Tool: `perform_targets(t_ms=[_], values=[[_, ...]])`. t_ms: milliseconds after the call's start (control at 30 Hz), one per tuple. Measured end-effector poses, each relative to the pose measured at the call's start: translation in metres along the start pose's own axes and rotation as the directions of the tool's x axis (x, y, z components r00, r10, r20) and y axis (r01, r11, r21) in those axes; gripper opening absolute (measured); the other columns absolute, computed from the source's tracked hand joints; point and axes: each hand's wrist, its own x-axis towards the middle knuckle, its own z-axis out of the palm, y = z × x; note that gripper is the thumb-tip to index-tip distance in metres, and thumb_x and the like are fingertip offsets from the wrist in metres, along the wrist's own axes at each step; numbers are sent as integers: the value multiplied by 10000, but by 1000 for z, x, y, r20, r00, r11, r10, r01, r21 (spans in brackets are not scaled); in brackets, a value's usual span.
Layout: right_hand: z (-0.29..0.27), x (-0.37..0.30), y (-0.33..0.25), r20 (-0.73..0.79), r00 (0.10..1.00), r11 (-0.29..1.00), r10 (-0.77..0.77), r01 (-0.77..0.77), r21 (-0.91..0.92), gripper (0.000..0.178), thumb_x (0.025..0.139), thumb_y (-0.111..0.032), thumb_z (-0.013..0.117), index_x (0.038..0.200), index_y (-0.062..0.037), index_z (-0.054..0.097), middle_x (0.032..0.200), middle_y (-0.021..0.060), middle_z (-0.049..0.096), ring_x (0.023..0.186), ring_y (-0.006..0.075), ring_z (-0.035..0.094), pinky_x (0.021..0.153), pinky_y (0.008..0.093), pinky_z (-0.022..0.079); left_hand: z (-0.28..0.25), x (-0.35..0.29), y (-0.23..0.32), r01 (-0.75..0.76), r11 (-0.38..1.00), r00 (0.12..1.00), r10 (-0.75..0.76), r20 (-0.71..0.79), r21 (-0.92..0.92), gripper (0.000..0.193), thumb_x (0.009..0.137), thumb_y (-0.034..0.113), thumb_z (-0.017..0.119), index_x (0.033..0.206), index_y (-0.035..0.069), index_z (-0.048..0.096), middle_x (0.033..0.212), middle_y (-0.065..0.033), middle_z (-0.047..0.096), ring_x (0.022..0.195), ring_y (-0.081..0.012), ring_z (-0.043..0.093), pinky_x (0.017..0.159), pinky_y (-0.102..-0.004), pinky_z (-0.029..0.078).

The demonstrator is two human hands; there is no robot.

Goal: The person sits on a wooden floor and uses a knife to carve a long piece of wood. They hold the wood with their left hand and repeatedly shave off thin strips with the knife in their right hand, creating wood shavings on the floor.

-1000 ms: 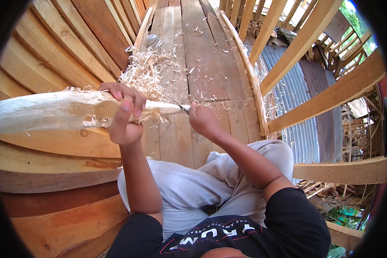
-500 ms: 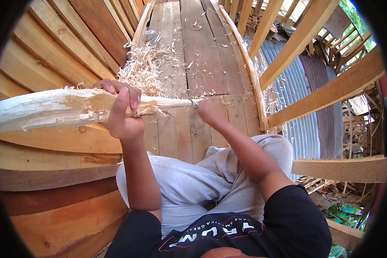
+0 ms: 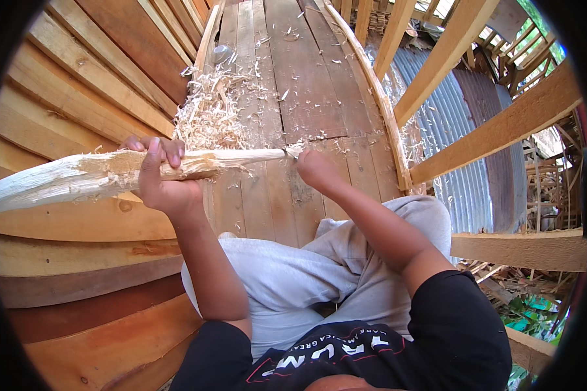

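A long, pale, peeled length of wood (image 3: 72, 176) lies crosswise in front of me, thick and curved at the left and tapering to a narrow end at the right. My left hand (image 3: 163, 176) is wrapped round its thicker middle, thumb up, beside a rough brownish patch. At the narrow tip my right hand (image 3: 314, 169) is closed in a fist. A short bit of thin dark blade of a knife (image 3: 289, 153) shows between that fist and the tip; its handle is hidden in my fingers.
Curly wood shavings (image 3: 212, 114) are heaped on the plank floor (image 3: 306, 72), with a small clear cup (image 3: 222, 53) beyond them. Stacked boards (image 3: 78, 218) line my left. At right stand a wooden railing (image 3: 496, 146) and corrugated metal sheets (image 3: 447, 133). My bent legs (image 3: 293, 270) are below the wood.
My left hand is farther left and slightly lower, gripping the wood farther from its tip. The tip and my right fist have shifted a little left. The view has shifted slightly too.
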Motion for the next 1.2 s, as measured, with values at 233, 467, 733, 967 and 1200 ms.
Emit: perform_targets(t_ms=[233, 467, 733, 967, 1200], values=[[-19, -16, -42, 78, 989, 990, -123, 127, -54, 419, 920, -241, 328, 847, 24, 644, 907, 248, 648, 825, 420, 627, 757, 521, 477, 8, -5, 0, -26, 1000, 995, 24, 96, 12, 209, 771, 4, 531, 931, 70, 414, 681, -40, 452, 525, -118, 412, 582, -288, 380], [-7, -4, -3, -33, 999, 997, -18, 15, -78, 468, 931, -267, 297, 807, 49, 618, 909, 277, 626, 832, 450, 599, 767, 528, 466, 9, -6, 2, -14, 1000, 996, 12, 88, 18, 208, 765, -3, 515, 928, 62, 405, 667, -44, 438, 518, -119, 413, 577, -287, 378], [-13, 8, 11, 66, 991, 978, -117, 127, -166, 462, 921, -260, 301, 849, 59, 628, 931, 293, 624, 878, 453, 601, 804, 532, 465, 14, -9, 1, -20, 1000, 993, 19, 121, 6, 209, 760, -11, 513, 924, 70, 411, 655, -45, 434, 514, -120, 416, 568, -287, 376], [-27, -13, -34, 62, 997, 989, -51, 59, -139, 443, 906, -261, 311, 883, 38, 637, 947, 290, 625, 897, 451, 603, 806, 521, 472, 10, -7, 5, -27, 1000, 977, 28, 209, -8, 229, 763, -9, 534, 933, 64, 398, 657, -51, 442, 510, -124, 413, 553, -280, 369], [-18, 8, 8, 101, 992, 953, -73, 99, -286, 374, 891, -219, 365, 909, 6, 664, 982, 228, 651, 898, 394, 633, 769, 489, 501, 12, -10, 3, 2, 999, 969, 7, 246, -36, 239, 756, -12, 538, 931, 55, 390, 655, -62, 429, 506, -128, 404, 532, -279, 360]])
